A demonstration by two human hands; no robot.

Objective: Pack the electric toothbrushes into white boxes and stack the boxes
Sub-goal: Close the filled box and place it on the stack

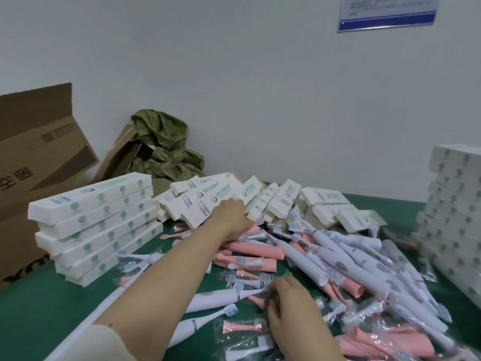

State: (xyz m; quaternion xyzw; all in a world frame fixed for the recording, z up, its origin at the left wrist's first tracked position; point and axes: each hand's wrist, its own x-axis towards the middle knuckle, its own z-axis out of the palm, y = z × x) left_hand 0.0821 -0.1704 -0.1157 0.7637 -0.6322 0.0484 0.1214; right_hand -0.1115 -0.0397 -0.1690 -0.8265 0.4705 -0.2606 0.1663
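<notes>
A green table (39, 308) stands against a plain white wall (260, 87).

A big heap of toothbrushes (338, 259), white ones and pink ones, lies on the table. Most of it is to the right of both hands. Many are in clear wraps.

The left hand (230, 213) is stretched far out. It rests on a pile of loose white boxes (281, 199) at the back of the table. Its fingers are bent down over one box, but you cannot tell if they have got hold of it.

The right hand (289, 306) is low and close, at the near edge of the heap. Its fingers curl to the left over something dark in a clear wrap. You cannot tell what it is, or if the hand has it tight. Just left of this hand lies a white toothbrush (213, 300). Below the hand are small brush heads (244, 327) in clear packs.

Left of the left arm there is a neat stack of boxes (96, 225). Far right of both hands stands a taller stack (453, 217).

Behind the neat stack is a brown carton (31, 152) with its flap up. Next to it is a crumpled green bag (161, 142). High on the wall, off to the right, hangs a blue sign (387, 14).
</notes>
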